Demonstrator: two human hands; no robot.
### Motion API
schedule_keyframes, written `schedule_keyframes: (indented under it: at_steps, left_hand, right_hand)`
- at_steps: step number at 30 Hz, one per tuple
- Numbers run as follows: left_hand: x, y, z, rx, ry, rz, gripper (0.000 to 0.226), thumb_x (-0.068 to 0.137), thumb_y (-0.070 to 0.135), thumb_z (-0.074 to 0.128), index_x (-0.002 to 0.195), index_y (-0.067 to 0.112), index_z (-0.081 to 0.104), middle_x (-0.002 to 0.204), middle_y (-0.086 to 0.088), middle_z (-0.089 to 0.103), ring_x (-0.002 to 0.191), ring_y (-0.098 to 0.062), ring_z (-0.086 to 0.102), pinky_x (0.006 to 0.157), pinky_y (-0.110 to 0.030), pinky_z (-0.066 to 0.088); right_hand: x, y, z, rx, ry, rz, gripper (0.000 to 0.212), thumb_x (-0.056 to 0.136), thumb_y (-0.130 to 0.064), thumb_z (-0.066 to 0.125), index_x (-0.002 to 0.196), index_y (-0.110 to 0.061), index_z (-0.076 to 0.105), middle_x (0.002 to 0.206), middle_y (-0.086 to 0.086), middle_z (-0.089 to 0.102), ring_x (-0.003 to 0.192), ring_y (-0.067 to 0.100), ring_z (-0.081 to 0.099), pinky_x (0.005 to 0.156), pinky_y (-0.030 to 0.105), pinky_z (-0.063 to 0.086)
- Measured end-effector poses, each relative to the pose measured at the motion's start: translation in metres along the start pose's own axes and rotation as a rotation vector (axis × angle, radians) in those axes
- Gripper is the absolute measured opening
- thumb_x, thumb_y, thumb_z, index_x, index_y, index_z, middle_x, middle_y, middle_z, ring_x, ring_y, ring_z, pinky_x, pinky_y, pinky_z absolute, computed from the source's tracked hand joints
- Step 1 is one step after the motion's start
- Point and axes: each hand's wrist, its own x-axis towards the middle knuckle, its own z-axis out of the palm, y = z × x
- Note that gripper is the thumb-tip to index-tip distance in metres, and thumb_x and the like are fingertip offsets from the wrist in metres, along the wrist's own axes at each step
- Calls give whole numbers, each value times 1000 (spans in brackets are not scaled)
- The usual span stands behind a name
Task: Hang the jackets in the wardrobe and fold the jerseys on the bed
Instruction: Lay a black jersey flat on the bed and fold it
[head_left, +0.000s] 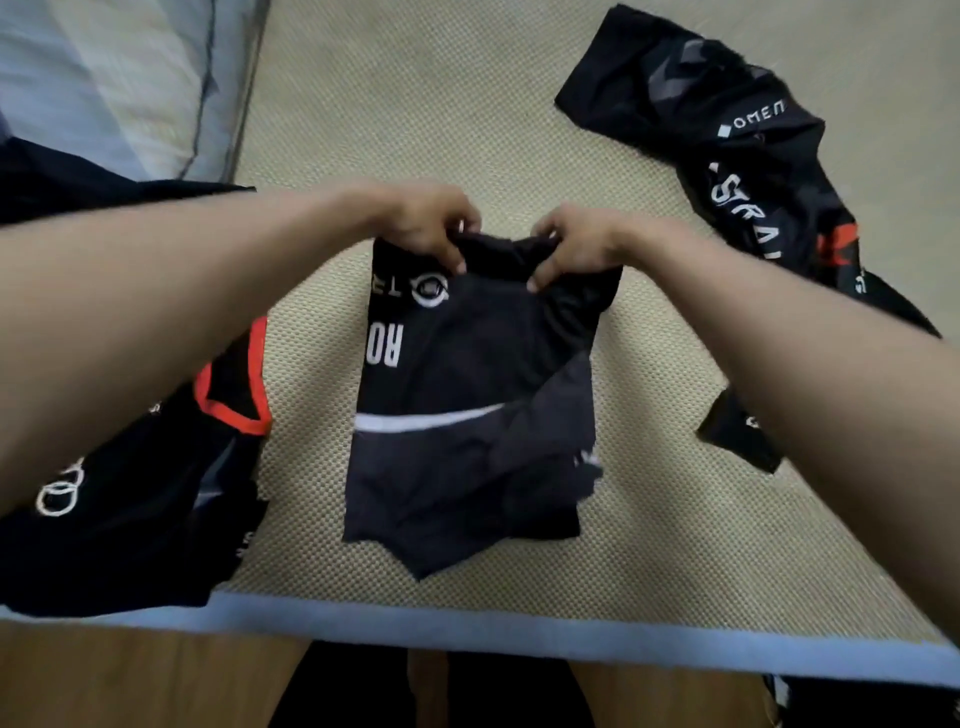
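A black jersey (467, 395) with white lettering and a white stripe lies partly folded in the middle of the bed (649, 519). My left hand (426, 223) pinches its far edge on the left side. My right hand (576, 244) pinches the same edge on the right, a short gap from the left hand. A second black jersey (135, 499) with an orange collar lies at the near left, under my left forearm. A third black jersey (727, 145) with white lettering lies crumpled at the far right.
The bed has a beige woven mat with a light blue front edge (467, 623). A grey-blue pillow (114, 78) sits at the far left. Wooden floor (130, 680) shows below the bed's edge.
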Motion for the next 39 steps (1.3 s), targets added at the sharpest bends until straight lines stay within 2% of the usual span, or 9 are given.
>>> schedule_keyframes:
  at_steps: [8,13,16,19,21,23,27,33,39]
  left_hand:
    - [-122,27,31,-23,136,230,21,85,29,71,94,34,52,77,15,56,71,-4,52,61,-25,40]
    - [-155,19,163,33,-1,123,27,85,30,66,106,38,51,91,19,52,86,-5,54,60,-26,32]
    - [-154,18,193,107,-144,15,26,87,34,62,112,32,56,106,15,64,102,-12,63,68,-28,39]
    - [-144,28,182,-107,120,-80,21,85,37,60,106,32,60,96,14,67,93,-14,66,74,-33,52]
    - [-128,38,177,-171,524,-100,26,88,29,55,112,24,64,108,8,67,102,-18,63,87,-40,51]
    - [-105,48,182,-77,722,-149,40,97,24,49,135,14,58,139,-1,59,128,-21,54,107,-45,43]
    - [-69,35,221,117,556,-148,57,108,32,29,162,16,21,170,-1,18,157,-17,14,126,-52,15]
    - [-88,-32,219,177,515,-293,61,107,47,16,164,25,6,172,6,5,158,-16,4,125,-59,5]
    - [-115,-33,213,-89,498,-373,63,108,52,26,163,28,9,172,9,1,158,-11,-5,126,-54,-3]
  right_hand:
    - [-116,-8,60,-164,264,-222,22,80,-25,67,89,-28,47,83,-10,58,80,19,57,67,38,48]
    - [-131,6,181,-105,-27,-185,26,85,-31,67,96,-27,43,100,-7,60,97,20,63,68,34,39]
    - [-121,6,194,81,-183,-79,39,84,-46,73,114,-28,56,98,-12,69,90,10,66,74,35,53]
    - [-114,-9,178,342,271,-97,22,88,-43,68,106,-30,64,86,-14,71,83,4,66,77,36,56]
    - [-100,-24,173,263,684,-120,23,97,-33,59,115,-22,68,111,-8,72,108,13,64,95,36,52]
    - [-74,-36,183,68,772,-136,41,106,-31,45,141,-12,57,147,7,56,140,24,48,118,43,35]
    - [-40,-20,225,-97,640,-55,56,111,-43,29,161,-19,29,169,2,24,157,20,19,128,48,12]
    - [-56,51,230,-181,620,145,68,105,-64,23,164,-31,14,173,-2,6,159,19,5,126,56,7]
    - [-71,50,218,36,634,123,66,102,-61,44,151,-17,40,168,2,25,156,22,21,127,50,17]
